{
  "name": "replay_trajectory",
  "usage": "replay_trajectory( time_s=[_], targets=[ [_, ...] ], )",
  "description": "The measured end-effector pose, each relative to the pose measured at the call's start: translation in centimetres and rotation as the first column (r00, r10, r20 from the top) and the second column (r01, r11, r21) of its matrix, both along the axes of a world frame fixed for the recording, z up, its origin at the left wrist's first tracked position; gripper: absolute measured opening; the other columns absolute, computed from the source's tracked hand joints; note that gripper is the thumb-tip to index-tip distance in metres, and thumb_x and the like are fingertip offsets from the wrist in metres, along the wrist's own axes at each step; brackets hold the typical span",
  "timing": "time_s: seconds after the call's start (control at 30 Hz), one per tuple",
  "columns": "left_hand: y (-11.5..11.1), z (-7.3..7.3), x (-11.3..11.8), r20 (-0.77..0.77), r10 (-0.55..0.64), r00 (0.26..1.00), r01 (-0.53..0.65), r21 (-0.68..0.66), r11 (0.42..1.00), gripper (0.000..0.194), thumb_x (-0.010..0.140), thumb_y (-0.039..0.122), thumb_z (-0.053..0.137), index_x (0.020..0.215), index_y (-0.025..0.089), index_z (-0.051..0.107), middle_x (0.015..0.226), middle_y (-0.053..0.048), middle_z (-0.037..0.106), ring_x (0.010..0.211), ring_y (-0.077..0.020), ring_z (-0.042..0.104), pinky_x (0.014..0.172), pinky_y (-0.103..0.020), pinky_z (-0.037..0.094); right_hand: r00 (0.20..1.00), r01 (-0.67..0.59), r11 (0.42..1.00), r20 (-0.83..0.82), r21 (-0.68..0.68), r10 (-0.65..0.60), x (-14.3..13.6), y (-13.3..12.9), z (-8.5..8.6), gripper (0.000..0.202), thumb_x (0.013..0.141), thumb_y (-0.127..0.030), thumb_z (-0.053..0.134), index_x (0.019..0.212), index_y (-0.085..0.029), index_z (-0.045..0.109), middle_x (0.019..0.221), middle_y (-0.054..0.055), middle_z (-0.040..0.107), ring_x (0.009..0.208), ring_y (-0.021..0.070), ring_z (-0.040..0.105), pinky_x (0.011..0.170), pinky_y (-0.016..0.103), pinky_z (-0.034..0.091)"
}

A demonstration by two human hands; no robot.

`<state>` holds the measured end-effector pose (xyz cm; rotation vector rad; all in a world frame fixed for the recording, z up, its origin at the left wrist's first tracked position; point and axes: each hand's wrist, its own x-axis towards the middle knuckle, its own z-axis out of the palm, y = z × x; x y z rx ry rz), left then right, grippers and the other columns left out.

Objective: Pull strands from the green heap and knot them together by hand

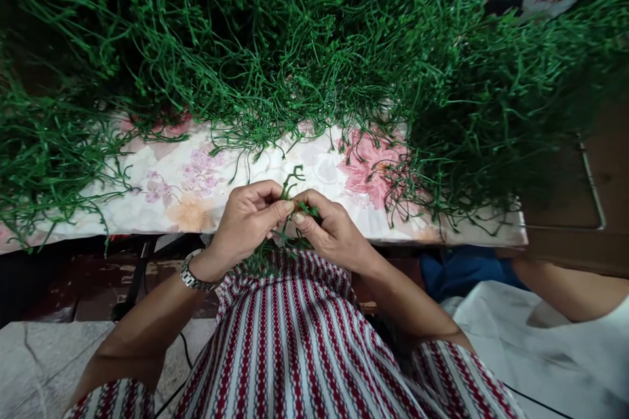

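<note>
My left hand [255,217] is closed, its thumb and forefinger pinching a green plastic stem [291,184] whose forked tip sticks up above the fingers. Right beside it, my right hand [331,229] is closed too, thumb against the bent forefinger on more of the same green sprig [307,209]. The fingertips of both hands meet at the table's front edge. Below them, more green stems [265,258] hang over my striped shirt. Fingers cover the spot where the pieces meet.
A large heap of green artificial stems [275,33] covers most of the flowered tablecloth [314,167]. Further piles lie at left [44,163] and right [472,131]. On the right sits another person, whose arm [565,288] shows. A metal wire frame [592,190] stands beyond the table's right end.
</note>
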<state>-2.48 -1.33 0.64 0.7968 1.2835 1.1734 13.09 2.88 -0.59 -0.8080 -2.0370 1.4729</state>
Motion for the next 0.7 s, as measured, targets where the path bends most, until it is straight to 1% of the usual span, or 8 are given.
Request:
replay_trajectory(
  time_s=[0.1, 0.23, 0.3, 0.37, 0.47, 0.53, 0.6, 0.7],
  targets=[
    [-0.1, -0.4, 0.2, 0.003, 0.088, 0.996, -0.088, 0.036, 0.995, 0.015, 0.073, 0.024, 0.066, 0.066, 0.016, 0.055, 0.051, 0.005, 0.051, 0.037, -0.0036, 0.039, 0.034, -0.015, 0.035, 0.999, 0.043, 0.999, -0.022, 0.002, -0.043, -0.3, -0.6, -0.2, 0.02, 0.089, -0.032, 0.047, 0.101, -0.016, 0.049, 0.078, 0.001, 0.057, 0.066, 0.0093, 0.052, 0.063, 0.021, 0.041],
    [-0.1, -0.8, 0.4, -0.02, 0.11, 0.994, -0.108, 0.09, 0.99, 0.013, 0.071, 0.022, 0.068, 0.066, 0.016, 0.057, 0.052, 0.006, 0.05, 0.038, -0.0031, 0.038, 0.035, -0.014, 0.034, 0.992, 0.118, 0.991, -0.047, 0.06, -0.116, -1.1, -1.2, -1.1, 0.025, 0.086, -0.03, 0.051, 0.107, -0.016, 0.049, 0.092, 0.006, 0.06, 0.078, 0.0129, 0.055, 0.072, 0.025, 0.043],
    [-0.1, -0.9, 0.6, -0.035, 0.112, 0.993, -0.108, 0.107, 0.988, 0.011, 0.071, 0.02, 0.067, 0.066, 0.016, 0.058, 0.051, 0.006, 0.048, 0.039, -0.003, 0.039, 0.036, -0.013, 0.034, 0.989, 0.134, 0.989, -0.065, 0.054, -0.131, -1.4, -1.4, -1.5, 0.022, 0.087, -0.028, 0.05, 0.105, -0.016, 0.05, 0.089, 0.005, 0.06, 0.077, 0.0123, 0.054, 0.072, 0.024, 0.043],
    [-0.2, -1.1, 0.6, -0.045, 0.113, 0.993, -0.107, 0.122, 0.987, 0.01, 0.072, 0.019, 0.067, 0.066, 0.016, 0.059, 0.052, 0.006, 0.049, 0.04, -0.0031, 0.04, 0.037, -0.013, 0.036, 0.986, 0.157, 0.987, -0.063, 0.044, -0.154, -1.6, -1.4, -1.7, 0.017, 0.087, -0.026, 0.047, 0.1, -0.016, 0.051, 0.082, 0.002, 0.059, 0.071, 0.0107, 0.053, 0.068, 0.022, 0.042],
    [-0.3, -1.1, 0.8, -0.062, 0.114, 0.992, -0.102, 0.169, 0.98, 0.007, 0.072, 0.018, 0.066, 0.067, 0.016, 0.062, 0.067, 0.003, 0.054, 0.045, -0.0031, 0.043, 0.039, -0.014, 0.039, 0.974, 0.227, 0.971, -0.014, 0.072, -0.227, -1.5, -1.4, -1.7, 0.008, 0.084, -0.02, 0.047, 0.087, -0.016, 0.053, 0.069, -0.001, 0.053, 0.061, 0.0091, 0.048, 0.062, 0.02, 0.039],
    [-0.2, -0.9, 0.8, -0.059, 0.122, 0.991, -0.107, 0.212, 0.971, 0.006, 0.071, 0.017, 0.067, 0.067, 0.015, 0.063, 0.077, 0.001, 0.054, 0.051, -0.0035, 0.047, 0.041, -0.014, 0.04, 0.966, 0.257, 0.962, 0.009, 0.091, -0.259, -1.3, -1.3, -1.6, 0.006, 0.081, -0.018, 0.047, 0.08, -0.016, 0.053, 0.065, -0.002, 0.05, 0.059, 0.0088, 0.045, 0.06, 0.02, 0.038],
    [-0.1, -0.7, 0.8, 0.022, 0.12, 0.992, -0.122, 0.211, 0.97, 0.006, 0.07, 0.015, 0.069, 0.068, 0.015, 0.063, 0.079, 0.001, 0.054, 0.051, -0.0033, 0.046, 0.041, -0.015, 0.039, 0.973, 0.23, 0.972, -0.002, 0.053, -0.23, -1.1, -1.2, -1.6, 0.007, 0.081, -0.019, 0.048, 0.077, -0.016, 0.052, 0.064, -0.002, 0.05, 0.058, 0.0086, 0.044, 0.059, 0.02, 0.037],
    [0.2, -0.2, 0.7, 0.223, 0.094, 0.97, -0.123, 0.12, 0.985, 0.005, 0.07, 0.016, 0.068, 0.07, 0.016, 0.063, 0.075, 0.002, 0.057, 0.042, -0.0012, 0.039, 0.037, -0.015, 0.036, 0.99, 0.11, 0.99, -0.076, -0.092, -0.117, -0.9, -0.9, -1.6, 0.017, 0.086, -0.029, 0.048, 0.077, -0.015, 0.052, 0.065, -0.001, 0.053, 0.058, 0.0084, 0.046, 0.058, 0.02, 0.038]
  ],
)
